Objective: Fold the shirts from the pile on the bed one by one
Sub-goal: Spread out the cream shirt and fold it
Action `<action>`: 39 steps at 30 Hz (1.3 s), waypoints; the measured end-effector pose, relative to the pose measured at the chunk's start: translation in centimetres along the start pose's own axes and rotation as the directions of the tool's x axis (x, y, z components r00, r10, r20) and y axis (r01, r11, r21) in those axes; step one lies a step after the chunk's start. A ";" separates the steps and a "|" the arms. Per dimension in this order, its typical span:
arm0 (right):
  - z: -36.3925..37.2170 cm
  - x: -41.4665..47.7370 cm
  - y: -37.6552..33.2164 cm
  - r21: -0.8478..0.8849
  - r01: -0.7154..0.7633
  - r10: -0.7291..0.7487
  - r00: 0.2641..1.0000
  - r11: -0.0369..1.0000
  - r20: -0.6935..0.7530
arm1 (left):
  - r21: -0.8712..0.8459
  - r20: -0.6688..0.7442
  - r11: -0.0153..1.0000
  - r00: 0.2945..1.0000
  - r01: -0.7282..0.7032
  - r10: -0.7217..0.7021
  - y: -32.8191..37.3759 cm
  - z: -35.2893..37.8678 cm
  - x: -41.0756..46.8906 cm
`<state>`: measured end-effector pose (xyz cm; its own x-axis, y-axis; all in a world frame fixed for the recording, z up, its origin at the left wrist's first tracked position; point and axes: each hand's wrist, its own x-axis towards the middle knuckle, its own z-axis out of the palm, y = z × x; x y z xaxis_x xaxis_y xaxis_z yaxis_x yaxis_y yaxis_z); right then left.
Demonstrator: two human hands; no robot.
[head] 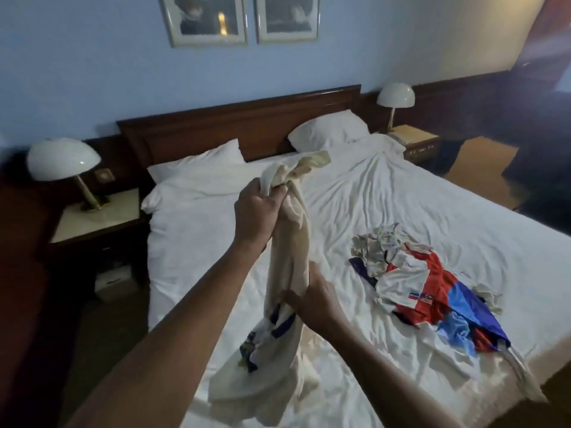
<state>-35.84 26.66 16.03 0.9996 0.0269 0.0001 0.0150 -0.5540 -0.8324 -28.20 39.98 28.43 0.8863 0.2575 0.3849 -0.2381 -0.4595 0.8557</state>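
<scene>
A cream shirt (292,251) with a blue and white printed patch hangs bunched in the air above the bed (386,199). My left hand (255,211) grips its upper end, raised over the middle of the mattress. Lower down, my right hand (312,299) grips the bunched cloth near the print. The shirt's bottom end droops onto the white sheet near the bed's front edge. A pile of shirts (423,288) in white, red and blue lies crumpled on the right half of the bed.
Two white pillows (327,131) lie against the dark wooden headboard (234,118). A nightstand with a dome lamp (61,160) stands to the left, another lamp (395,95) to the right. Dark floor runs along the bed's left side.
</scene>
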 end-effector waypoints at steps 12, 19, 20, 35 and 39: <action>-10.4 11.9 -5.1 -0.171 0.403 -0.363 0.904 0.899 0.226 | 0.254 -0.356 0.920 0.913 0.299 -0.199 -6.2 -13.8 4.2; -11.6 14.3 -11.0 -0.043 0.588 -0.573 0.799 0.808 0.183 | 0.528 -0.375 0.833 0.925 0.163 0.056 -4.9 -12.5 2.2; -11.5 14.5 -11.7 -0.018 0.604 -0.593 0.787 0.797 0.171 | 0.528 -0.330 0.844 0.938 0.095 0.102 -3.9 -11.5 2.0; -10.8 18.3 -6.7 -0.286 0.657 -0.490 0.728 0.697 0.479 | -0.141 -0.128 0.987 0.987 0.075 -0.094 2.0 -6.2 4.3; -7.8 18.2 -1.4 -0.199 0.492 -0.361 0.809 0.848 0.464 | -0.084 -0.172 0.992 0.979 0.097 -0.110 2.3 -8.2 4.4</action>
<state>-17.49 21.48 21.52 0.7932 0.6074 0.0431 0.5088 -0.6222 -0.5950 -28.07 46.99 34.96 0.8257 0.4486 0.3421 -0.1838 -0.3593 0.9149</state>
